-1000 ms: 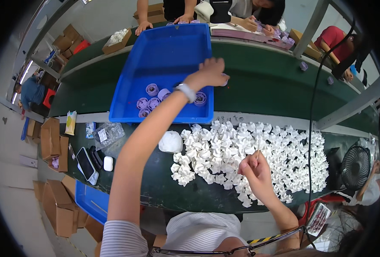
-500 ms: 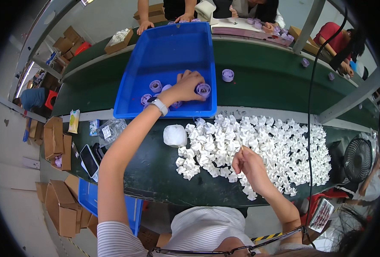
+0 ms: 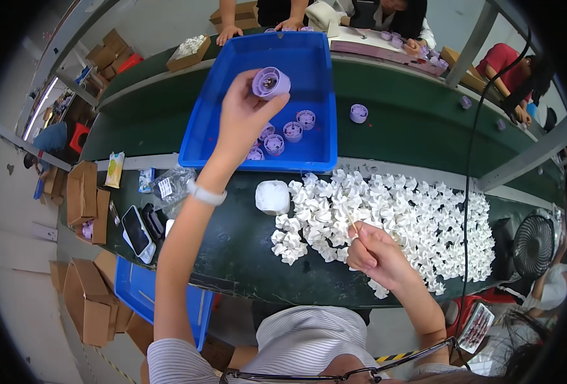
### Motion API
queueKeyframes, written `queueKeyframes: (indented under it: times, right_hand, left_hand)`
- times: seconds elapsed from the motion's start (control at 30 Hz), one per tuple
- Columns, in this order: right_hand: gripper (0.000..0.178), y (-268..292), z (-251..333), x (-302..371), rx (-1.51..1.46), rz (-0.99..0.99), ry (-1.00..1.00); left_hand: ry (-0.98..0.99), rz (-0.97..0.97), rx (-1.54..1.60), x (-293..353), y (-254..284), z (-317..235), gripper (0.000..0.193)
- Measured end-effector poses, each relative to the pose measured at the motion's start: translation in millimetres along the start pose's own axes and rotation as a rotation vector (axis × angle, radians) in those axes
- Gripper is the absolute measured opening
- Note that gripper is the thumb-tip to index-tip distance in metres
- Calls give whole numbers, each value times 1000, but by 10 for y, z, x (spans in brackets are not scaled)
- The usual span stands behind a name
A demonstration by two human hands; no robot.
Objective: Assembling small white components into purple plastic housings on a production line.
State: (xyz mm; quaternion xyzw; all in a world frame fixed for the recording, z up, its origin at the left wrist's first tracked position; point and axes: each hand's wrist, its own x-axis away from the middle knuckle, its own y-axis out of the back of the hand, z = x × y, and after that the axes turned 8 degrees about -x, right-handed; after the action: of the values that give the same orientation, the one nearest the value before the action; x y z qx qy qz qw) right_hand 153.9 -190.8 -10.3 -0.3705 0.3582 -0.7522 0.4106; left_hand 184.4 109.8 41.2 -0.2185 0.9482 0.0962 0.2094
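My left hand [image 3: 242, 121], wearing a white band at the wrist, grips a round purple plastic cup [image 3: 272, 83] over the blue tray [image 3: 194, 137]. The cup's open end faces me, with small dark bits inside. Below it, several similar purple cups [image 3: 292, 132] stand in the tray's near part. My right hand [image 3: 380, 255] pinches a thin pale stick [image 3: 350, 221], its tip pointing up and away. That hand is over many white flower-like pieces [image 3: 417, 224] spread on the dark green table. Left of them sits a white rounded block [image 3: 272, 197].
Another purple cup [image 3: 359, 113] stands right of the tray. A phone [image 3: 136, 232], a clear plastic bag [image 3: 171, 185] and a small pack lie at left. A black cable [image 3: 467, 211] hangs down before the pieces. A fan [image 3: 531, 240] stands at right. People work across the table.
My left hand has risen up and to the left from among the cups, now with one purple cup tipped toward me. My right hand stays over the white pieces with the stick.
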Motion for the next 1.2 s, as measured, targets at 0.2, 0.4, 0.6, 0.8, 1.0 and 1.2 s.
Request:
queueKeyframes:
  times: [0.2, 0.4, 0.6, 0.8, 1.0, 1.2]
  right_hand:
    - [25, -7, -47, 40, 179, 14, 113]
    - [8, -242, -166, 119, 716, -255, 360]
    - [9, -281, -212, 10, 1292, -183, 754]
    - [12, -330, -224, 6, 1394, -130, 827]
    - [18, -335, -250, 5, 1560, -110, 955]
    - [7, -201, -256, 10, 1498, -254, 951]
  left_hand:
    - [25, -87, -168, 881, -16, -616, 49]
    - [131, 85, -443, 1620, -153, -686, 56]
    - [169, 89, -357, 1826, -287, -631, 58]
    - [184, 148, -364, 1862, -300, -659, 59]
    - [240, 162, -240, 1903, -320, -631, 58]
    - [264, 166, -200, 1996, -277, -577, 61]
